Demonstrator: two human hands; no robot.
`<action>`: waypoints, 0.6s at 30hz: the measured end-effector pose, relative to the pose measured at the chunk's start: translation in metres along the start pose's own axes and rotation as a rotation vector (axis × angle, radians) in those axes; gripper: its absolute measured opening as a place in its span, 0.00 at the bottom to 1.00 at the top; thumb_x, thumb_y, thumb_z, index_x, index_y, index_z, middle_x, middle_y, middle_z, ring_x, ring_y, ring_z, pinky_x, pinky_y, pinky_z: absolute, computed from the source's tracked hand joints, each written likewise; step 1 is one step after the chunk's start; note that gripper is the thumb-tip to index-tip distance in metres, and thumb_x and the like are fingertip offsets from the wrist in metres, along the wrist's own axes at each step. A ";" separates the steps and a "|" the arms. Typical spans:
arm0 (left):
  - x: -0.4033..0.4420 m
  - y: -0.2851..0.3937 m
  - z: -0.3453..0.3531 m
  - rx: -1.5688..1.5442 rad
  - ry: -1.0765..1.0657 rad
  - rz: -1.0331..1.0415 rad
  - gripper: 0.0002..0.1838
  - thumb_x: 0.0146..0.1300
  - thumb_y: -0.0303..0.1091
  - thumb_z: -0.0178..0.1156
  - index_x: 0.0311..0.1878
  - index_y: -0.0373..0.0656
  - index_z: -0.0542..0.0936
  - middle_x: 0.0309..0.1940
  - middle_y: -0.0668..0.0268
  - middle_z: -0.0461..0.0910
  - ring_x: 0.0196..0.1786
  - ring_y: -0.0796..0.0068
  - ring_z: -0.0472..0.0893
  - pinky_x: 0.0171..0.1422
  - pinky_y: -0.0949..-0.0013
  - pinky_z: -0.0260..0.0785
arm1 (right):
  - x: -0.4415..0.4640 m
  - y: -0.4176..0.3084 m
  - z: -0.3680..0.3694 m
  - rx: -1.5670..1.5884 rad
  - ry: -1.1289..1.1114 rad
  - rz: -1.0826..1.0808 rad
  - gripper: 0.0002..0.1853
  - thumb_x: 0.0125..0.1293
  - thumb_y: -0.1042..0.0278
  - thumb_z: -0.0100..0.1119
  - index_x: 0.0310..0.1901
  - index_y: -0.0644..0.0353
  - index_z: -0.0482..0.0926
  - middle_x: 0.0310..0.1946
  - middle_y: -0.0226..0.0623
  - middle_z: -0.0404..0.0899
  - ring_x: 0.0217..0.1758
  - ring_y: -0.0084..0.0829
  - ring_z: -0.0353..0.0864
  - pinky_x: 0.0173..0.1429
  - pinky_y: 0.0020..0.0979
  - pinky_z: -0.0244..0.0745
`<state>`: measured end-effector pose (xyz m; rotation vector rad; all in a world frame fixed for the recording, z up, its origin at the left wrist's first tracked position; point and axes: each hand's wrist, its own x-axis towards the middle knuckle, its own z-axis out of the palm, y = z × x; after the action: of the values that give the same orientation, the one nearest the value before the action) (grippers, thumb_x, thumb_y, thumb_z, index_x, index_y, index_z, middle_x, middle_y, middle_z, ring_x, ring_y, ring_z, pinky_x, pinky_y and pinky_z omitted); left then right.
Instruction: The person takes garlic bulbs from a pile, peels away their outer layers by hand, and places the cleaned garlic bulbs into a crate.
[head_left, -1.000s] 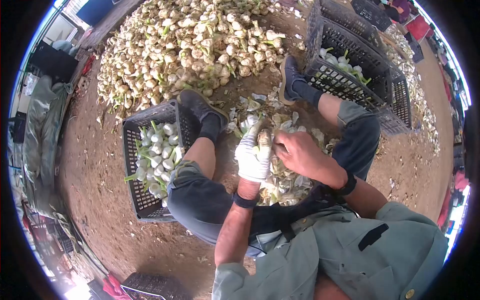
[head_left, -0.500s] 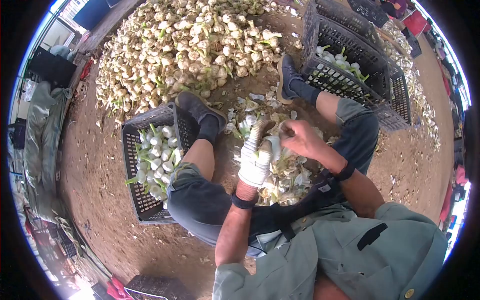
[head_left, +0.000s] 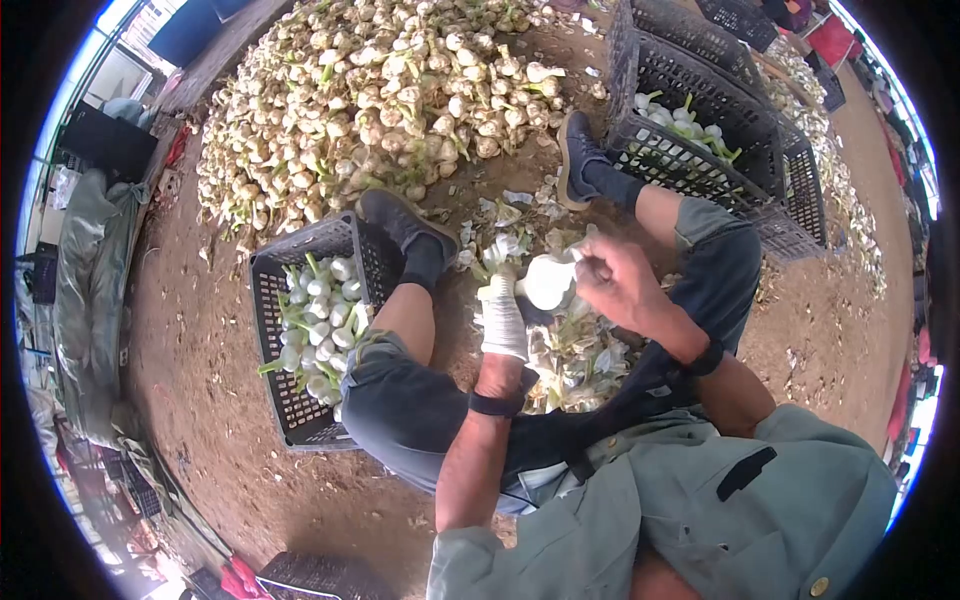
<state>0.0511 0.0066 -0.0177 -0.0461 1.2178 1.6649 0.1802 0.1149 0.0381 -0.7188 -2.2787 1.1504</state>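
Between my hands is a white, peeled-looking garlic bulb (head_left: 547, 283). My left hand (head_left: 503, 315), in a white work glove, is closed on its green stem end, with the fingers partly hidden. My bare right hand (head_left: 622, 287) is at the bulb's right side, its fingers curled and pinched on a pale strip of garlic skin (head_left: 582, 246), slightly blurred. Below both hands lies a heap of loose garlic skins (head_left: 575, 365) on the ground between my legs.
A large pile of unpeeled garlic (head_left: 370, 110) lies ahead. A black crate (head_left: 290, 432) of white bulbs stands at my left leg. Another black crate (head_left: 745, 150) with several bulbs stands beyond my right foot. More skins (head_left: 840, 190) are scattered at the far right.
The bulb has turned into plain view, its white side showing. My left hand has rotated, its fingers now less visible. My right hand has shifted slightly right.
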 end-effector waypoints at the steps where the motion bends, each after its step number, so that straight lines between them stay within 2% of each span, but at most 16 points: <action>1: 0.002 -0.001 -0.008 0.028 -0.071 0.052 0.27 0.71 0.55 0.50 0.49 0.37 0.80 0.37 0.65 0.82 0.35 0.79 0.80 0.37 0.74 0.74 | 0.001 0.010 0.000 0.046 0.034 0.111 0.07 0.61 0.73 0.58 0.38 0.67 0.75 0.21 0.44 0.74 0.20 0.23 0.73 0.26 0.31 0.67; 2: 0.001 -0.001 -0.016 0.055 -0.139 0.106 0.27 0.70 0.54 0.50 0.48 0.35 0.80 0.38 0.64 0.82 0.37 0.77 0.81 0.40 0.73 0.74 | 0.000 0.036 0.001 0.045 0.033 0.113 0.07 0.61 0.73 0.58 0.38 0.67 0.75 0.21 0.44 0.74 0.20 0.23 0.73 0.26 0.31 0.67; 3: -0.007 0.002 -0.008 -0.134 -0.110 0.201 0.24 0.70 0.49 0.50 0.47 0.34 0.80 0.40 0.62 0.82 0.40 0.75 0.81 0.46 0.71 0.74 | 0.000 0.068 0.003 -0.072 0.135 0.167 0.08 0.60 0.73 0.58 0.38 0.67 0.75 0.22 0.45 0.75 0.22 0.23 0.74 0.28 0.32 0.68; 4: -0.007 0.006 -0.013 -0.233 -0.194 0.262 0.22 0.69 0.46 0.51 0.50 0.34 0.79 0.42 0.62 0.82 0.44 0.73 0.80 0.53 0.69 0.73 | 0.007 0.072 0.004 -0.187 0.239 0.216 0.08 0.60 0.72 0.59 0.39 0.68 0.75 0.23 0.46 0.76 0.25 0.24 0.75 0.30 0.32 0.70; 5: -0.003 0.006 -0.017 -0.229 -0.203 0.278 0.22 0.69 0.45 0.51 0.52 0.34 0.78 0.43 0.62 0.82 0.45 0.73 0.80 0.54 0.68 0.73 | 0.001 0.072 0.003 -0.150 0.180 0.302 0.10 0.60 0.70 0.59 0.39 0.68 0.76 0.26 0.48 0.78 0.29 0.29 0.78 0.35 0.33 0.71; 6: -0.002 0.006 -0.019 -0.223 -0.208 0.290 0.22 0.69 0.45 0.52 0.53 0.34 0.78 0.44 0.62 0.81 0.46 0.72 0.80 0.56 0.67 0.72 | -0.004 0.075 0.008 -0.148 0.172 0.304 0.10 0.60 0.70 0.59 0.39 0.68 0.76 0.26 0.48 0.78 0.29 0.29 0.78 0.35 0.33 0.71; 8: -0.001 0.006 -0.017 -0.232 -0.233 0.292 0.22 0.69 0.44 0.53 0.54 0.34 0.77 0.45 0.61 0.81 0.47 0.71 0.80 0.57 0.66 0.72 | -0.015 0.085 0.014 0.053 0.024 0.249 0.11 0.61 0.68 0.59 0.40 0.68 0.77 0.29 0.48 0.80 0.31 0.30 0.78 0.37 0.33 0.72; 9: -0.001 0.009 -0.013 -0.242 -0.266 0.304 0.22 0.68 0.44 0.54 0.54 0.34 0.77 0.47 0.61 0.81 0.49 0.71 0.80 0.58 0.65 0.72 | -0.014 0.076 0.011 0.021 -0.011 0.228 0.11 0.61 0.69 0.60 0.40 0.68 0.77 0.30 0.43 0.80 0.30 0.29 0.77 0.37 0.32 0.72; 13: -0.006 0.013 -0.009 -0.371 -0.248 0.218 0.22 0.65 0.45 0.58 0.54 0.36 0.77 0.47 0.59 0.81 0.49 0.65 0.81 0.56 0.61 0.75 | -0.013 0.081 0.010 -0.183 -0.155 0.264 0.13 0.63 0.66 0.61 0.43 0.68 0.76 0.33 0.41 0.81 0.33 0.25 0.77 0.37 0.31 0.72; 15: -0.001 0.010 -0.014 -0.459 -0.223 0.190 0.23 0.68 0.45 0.56 0.56 0.34 0.77 0.49 0.59 0.81 0.51 0.66 0.80 0.59 0.63 0.72 | -0.014 0.081 0.012 0.056 0.024 0.197 0.18 0.66 0.59 0.59 0.46 0.69 0.75 0.38 0.45 0.82 0.36 0.28 0.80 0.35 0.33 0.72; 16: -0.001 0.010 -0.014 -0.457 -0.223 0.184 0.23 0.68 0.45 0.56 0.56 0.34 0.77 0.49 0.59 0.81 0.51 0.66 0.80 0.59 0.63 0.72 | -0.012 0.064 0.008 0.056 0.027 0.202 0.18 0.66 0.59 0.59 0.46 0.69 0.75 0.38 0.45 0.82 0.36 0.28 0.80 0.35 0.33 0.72; 18: 0.000 0.011 -0.013 -0.402 -0.309 0.178 0.24 0.68 0.47 0.57 0.56 0.35 0.76 0.50 0.58 0.81 0.51 0.65 0.80 0.60 0.64 0.72 | 0.000 0.008 -0.001 0.463 0.025 0.494 0.19 0.69 0.56 0.57 0.48 0.67 0.75 0.41 0.45 0.82 0.38 0.28 0.80 0.34 0.34 0.72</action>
<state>0.0366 -0.0028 -0.0162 0.0711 0.6608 1.9675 0.1826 0.1188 0.0321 -1.1203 -1.7478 1.7973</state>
